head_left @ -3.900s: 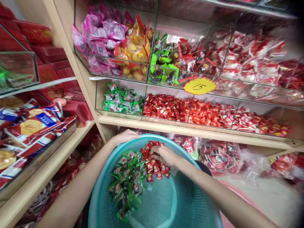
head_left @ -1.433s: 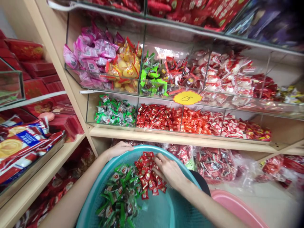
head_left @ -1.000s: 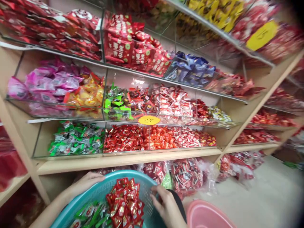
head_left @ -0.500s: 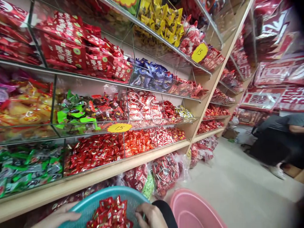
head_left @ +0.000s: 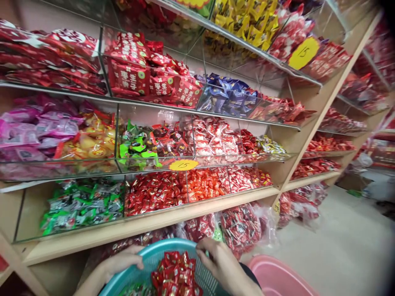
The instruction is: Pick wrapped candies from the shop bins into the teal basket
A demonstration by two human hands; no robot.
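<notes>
A teal plastic basket (head_left: pixel 151 250) with perforated sides is at the bottom of the view, cut off by the lower edge. Inside it lies a heap of red-wrapped candies (head_left: pixel 175 273), with some green-wrapped candies (head_left: pixel 137 289) low on the left. My left hand (head_left: pixel 125 261) is closed over the basket's left rim, fingertips bent inward. On the right rim, my right hand (head_left: pixel 217 261) grips with curled fingers; a dark sleeve shows at its wrist. Neither hand touches the candies.
Wooden shelves with clear dividers hold candies, including green ones (head_left: pixel 84 205) and red ones (head_left: pixel 156 192) on the lowest board (head_left: pixel 154 224). Bagged candies (head_left: pixel 240 226) sit underneath. A pink tub (head_left: pixel 277 275) stands on the floor (head_left: pixel 348 246) right of the basket.
The view has swung left, and the person at the far right has left it. My right hand has risen from inside the basket to its rim. The basket's green candies now show.
</notes>
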